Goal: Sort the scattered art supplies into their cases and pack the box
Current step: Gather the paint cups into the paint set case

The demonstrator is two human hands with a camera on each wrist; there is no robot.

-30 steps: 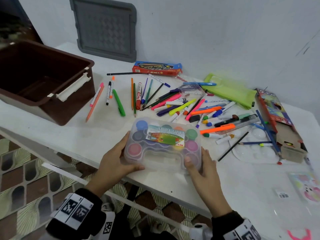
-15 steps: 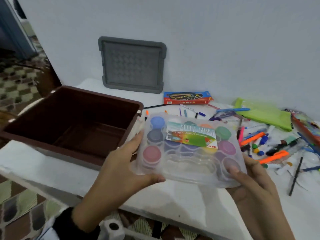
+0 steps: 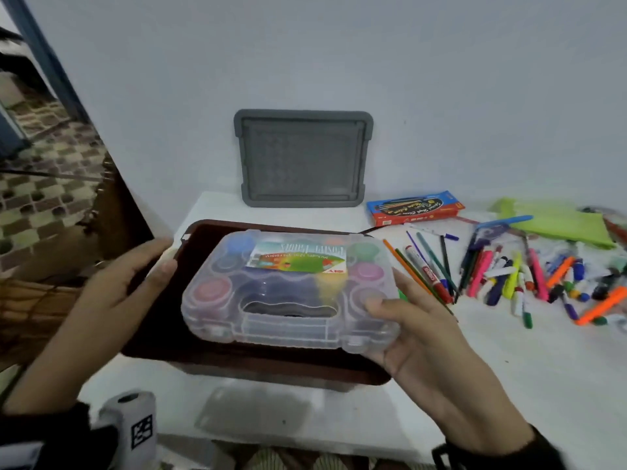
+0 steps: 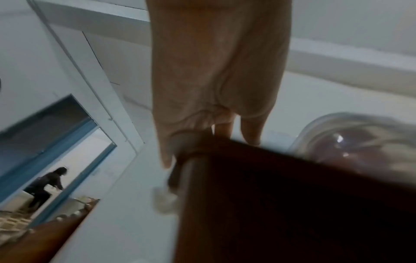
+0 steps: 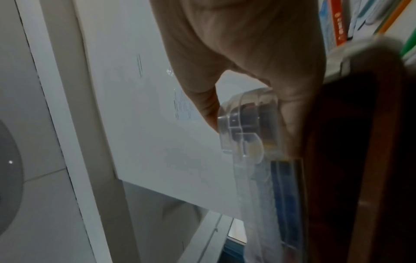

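Observation:
A clear plastic paint case (image 3: 288, 286) with coloured pots and a green label hangs flat over the open brown box (image 3: 237, 362). My right hand (image 3: 393, 300) grips its near right corner, thumb on the lid and fingers beneath. The right wrist view shows that corner of the case (image 5: 247, 124) pinched by the right hand (image 5: 247, 44), beside the box wall (image 5: 360, 160). My left hand (image 3: 163, 254) is off the case, with fingers straight at the box's left rim. In the left wrist view the left hand (image 4: 213, 71) reaches over the box's rim (image 4: 270, 195), and the case (image 4: 360, 138) sits apart to its right.
A grey lid (image 3: 302, 157) leans on the wall behind the box. To the right lie a red and blue carton (image 3: 414, 208), a green pouch (image 3: 556, 222) and several scattered pens and markers (image 3: 509, 273). A clear flat plastic piece (image 3: 254, 412) lies before the box. A person (image 4: 45, 186) stands beyond a doorway.
The paint case has been lifted off the table and carried left over the brown box. My left hand has let go of it and now sits at the box's rim.

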